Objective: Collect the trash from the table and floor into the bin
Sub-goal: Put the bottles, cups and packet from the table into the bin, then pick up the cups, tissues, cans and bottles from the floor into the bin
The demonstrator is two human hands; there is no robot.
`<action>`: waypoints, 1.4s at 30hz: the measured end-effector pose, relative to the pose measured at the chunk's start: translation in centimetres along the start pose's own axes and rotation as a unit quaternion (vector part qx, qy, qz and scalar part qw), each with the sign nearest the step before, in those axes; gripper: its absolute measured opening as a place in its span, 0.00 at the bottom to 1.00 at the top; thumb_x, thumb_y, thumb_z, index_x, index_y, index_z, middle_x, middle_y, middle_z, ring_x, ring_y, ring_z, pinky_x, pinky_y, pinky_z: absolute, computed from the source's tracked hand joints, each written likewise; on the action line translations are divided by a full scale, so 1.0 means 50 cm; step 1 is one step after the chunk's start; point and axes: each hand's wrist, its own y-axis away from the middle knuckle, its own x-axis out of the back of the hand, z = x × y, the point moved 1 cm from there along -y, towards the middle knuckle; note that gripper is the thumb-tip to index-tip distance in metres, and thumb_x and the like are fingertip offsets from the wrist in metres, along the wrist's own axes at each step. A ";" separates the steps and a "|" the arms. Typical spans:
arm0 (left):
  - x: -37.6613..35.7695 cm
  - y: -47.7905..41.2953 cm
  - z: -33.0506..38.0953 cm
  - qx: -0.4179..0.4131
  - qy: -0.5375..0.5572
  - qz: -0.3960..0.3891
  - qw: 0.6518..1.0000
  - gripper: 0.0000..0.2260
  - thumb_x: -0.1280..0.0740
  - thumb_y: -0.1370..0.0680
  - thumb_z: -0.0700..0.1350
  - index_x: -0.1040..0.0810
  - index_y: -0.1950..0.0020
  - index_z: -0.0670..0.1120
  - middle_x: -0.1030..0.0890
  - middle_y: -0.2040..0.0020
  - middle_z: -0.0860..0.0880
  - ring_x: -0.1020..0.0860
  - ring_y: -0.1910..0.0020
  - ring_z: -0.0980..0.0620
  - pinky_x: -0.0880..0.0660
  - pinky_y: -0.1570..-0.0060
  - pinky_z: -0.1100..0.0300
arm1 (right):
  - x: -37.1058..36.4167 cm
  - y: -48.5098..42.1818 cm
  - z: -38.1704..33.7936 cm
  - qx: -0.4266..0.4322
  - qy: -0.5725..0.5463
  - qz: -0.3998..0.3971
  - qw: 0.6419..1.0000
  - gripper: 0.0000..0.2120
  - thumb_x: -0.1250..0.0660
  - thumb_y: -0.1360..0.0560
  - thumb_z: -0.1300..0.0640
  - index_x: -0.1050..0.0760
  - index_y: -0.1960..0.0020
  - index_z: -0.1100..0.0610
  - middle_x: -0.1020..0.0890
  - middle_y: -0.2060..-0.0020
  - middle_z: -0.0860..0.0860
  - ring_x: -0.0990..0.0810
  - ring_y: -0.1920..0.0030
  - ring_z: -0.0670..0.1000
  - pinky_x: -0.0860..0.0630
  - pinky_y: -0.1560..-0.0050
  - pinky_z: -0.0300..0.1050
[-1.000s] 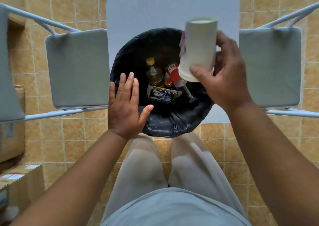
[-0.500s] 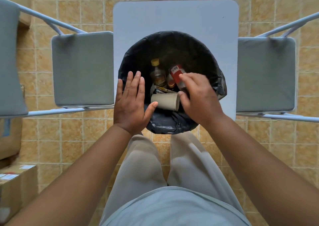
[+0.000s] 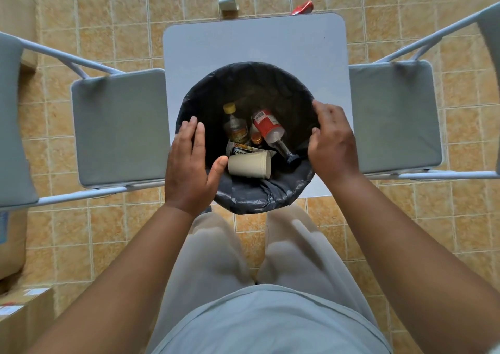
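Trash lay inside the bin (image 3: 284, 91) at the table's (image 3: 254, 42) near edge: a paper cup (image 3: 250, 164) on its side over bottles. Left hand (image 3: 189, 169) and right hand (image 3: 334, 142) rested spread on the bin's rim, holding nothing.

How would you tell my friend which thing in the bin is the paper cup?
Find the round bin with the black bag, standing in front of the white table between two grey chairs. Look inside, at the edge nearest the person, just right of the left hand. The paper cup lies there on its side: plain cream, with no label or cap, unlike the bottles behind it.
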 end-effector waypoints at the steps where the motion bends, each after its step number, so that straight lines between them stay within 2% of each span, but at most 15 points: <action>1: 0.007 -0.004 -0.005 0.007 0.019 0.029 0.999 0.30 0.41 0.19 0.55 0.39 0.22 0.38 0.37 0.23 0.39 0.39 0.23 0.41 0.42 0.24 0.51 | -0.001 0.001 -0.001 -0.006 0.013 0.003 1.000 0.25 0.38 0.24 0.70 0.31 0.27 0.64 0.23 0.38 0.62 0.23 0.41 0.63 0.24 0.38 0.56; 4: 0.025 -0.029 -0.035 0.059 0.034 0.077 0.995 0.26 0.35 0.21 0.45 0.33 0.26 0.36 0.29 0.32 0.36 0.28 0.35 0.37 0.31 0.35 0.49 | -0.012 0.013 -0.006 -0.040 0.070 0.017 0.997 0.25 0.37 0.23 0.67 0.32 0.25 0.63 0.22 0.40 0.63 0.23 0.44 0.64 0.25 0.43 0.57; 7: 0.040 -0.070 -0.067 0.117 0.095 -0.004 0.989 0.22 0.36 0.22 0.38 0.30 0.27 0.40 0.26 0.39 0.37 0.25 0.42 0.39 0.30 0.44 0.53 | -0.022 0.032 -0.019 -0.109 0.087 0.034 0.990 0.25 0.37 0.22 0.65 0.31 0.25 0.58 0.23 0.43 0.63 0.23 0.47 0.64 0.25 0.47 0.54; 12: 0.071 -0.097 -0.092 0.044 0.106 -0.079 0.990 0.21 0.36 0.23 0.35 0.28 0.29 0.43 0.25 0.41 0.38 0.26 0.43 0.41 0.35 0.46 0.61 | -0.032 0.103 -0.062 -0.211 0.071 0.077 0.972 0.25 0.39 0.23 0.66 0.29 0.26 0.57 0.23 0.44 0.66 0.23 0.45 0.67 0.26 0.44 0.54; 18: 0.095 -0.049 -0.088 -0.054 0.095 -0.101 0.989 0.22 0.38 0.23 0.36 0.29 0.29 0.46 0.27 0.40 0.41 0.24 0.46 0.43 0.36 0.50 0.64 | -0.055 0.307 -0.120 -0.303 0.018 0.175 0.937 0.25 0.39 0.24 0.68 0.28 0.27 0.61 0.22 0.42 0.67 0.23 0.42 0.66 0.31 0.40 0.48; 25: 0.078 0.117 -0.034 -0.153 0.079 -0.162 0.972 0.23 0.37 0.23 0.36 0.29 0.28 0.46 0.27 0.39 0.43 0.24 0.48 0.44 0.34 0.51 0.63 | -0.071 0.607 -0.141 -0.382 -0.022 0.254 0.888 0.24 0.36 0.25 0.72 0.26 0.29 0.64 0.21 0.44 0.67 0.22 0.45 0.66 0.32 0.43 0.44; 28: 0.054 0.222 -0.026 -0.178 0.065 -0.192 0.963 0.23 0.36 0.23 0.36 0.30 0.27 0.45 0.27 0.39 0.42 0.24 0.49 0.44 0.33 0.50 0.62 | -0.092 0.736 -0.127 -0.418 -0.042 0.262 0.869 0.23 0.36 0.25 0.72 0.26 0.30 0.64 0.21 0.45 0.67 0.21 0.46 0.67 0.32 0.44 0.44; 32: -0.010 0.357 -0.041 -0.189 0.060 -0.239 0.950 0.23 0.34 0.22 0.40 0.31 0.27 0.48 0.28 0.41 0.46 0.25 0.51 0.50 0.30 0.49 0.60 | -0.151 0.899 -0.098 -0.446 -0.043 0.267 0.853 0.23 0.35 0.25 0.73 0.24 0.31 0.64 0.21 0.48 0.67 0.20 0.50 0.67 0.30 0.47 0.48; 35: -0.094 0.440 -0.077 -0.183 0.051 -0.295 0.937 0.26 0.34 0.23 0.41 0.34 0.25 0.50 0.29 0.38 0.47 0.25 0.46 0.50 0.30 0.47 0.61 | -0.230 1.001 -0.061 -0.479 -0.045 0.252 0.840 0.23 0.34 0.26 0.73 0.24 0.31 0.63 0.21 0.49 0.67 0.21 0.51 0.68 0.25 0.49 0.53; 37: -0.169 0.480 -0.111 -0.185 0.040 -0.335 0.923 0.28 0.35 0.23 0.39 0.35 0.24 0.51 0.30 0.36 0.48 0.27 0.44 0.53 0.31 0.46 0.63 | -0.301 1.054 -0.026 -0.505 -0.047 0.239 0.828 0.24 0.33 0.26 0.73 0.24 0.31 0.63 0.20 0.49 0.67 0.21 0.52 0.68 0.25 0.49 0.53; 42: -0.396 0.523 -0.208 -0.216 -0.003 -0.408 0.887 0.30 0.37 0.23 0.38 0.41 0.25 0.59 0.36 0.42 0.57 0.33 0.45 0.57 0.32 0.44 0.63 | -0.522 1.135 0.086 -0.554 -0.042 0.222 0.801 0.23 0.33 0.25 0.71 0.23 0.31 0.60 0.21 0.51 0.65 0.21 0.54 0.67 0.24 0.50 0.55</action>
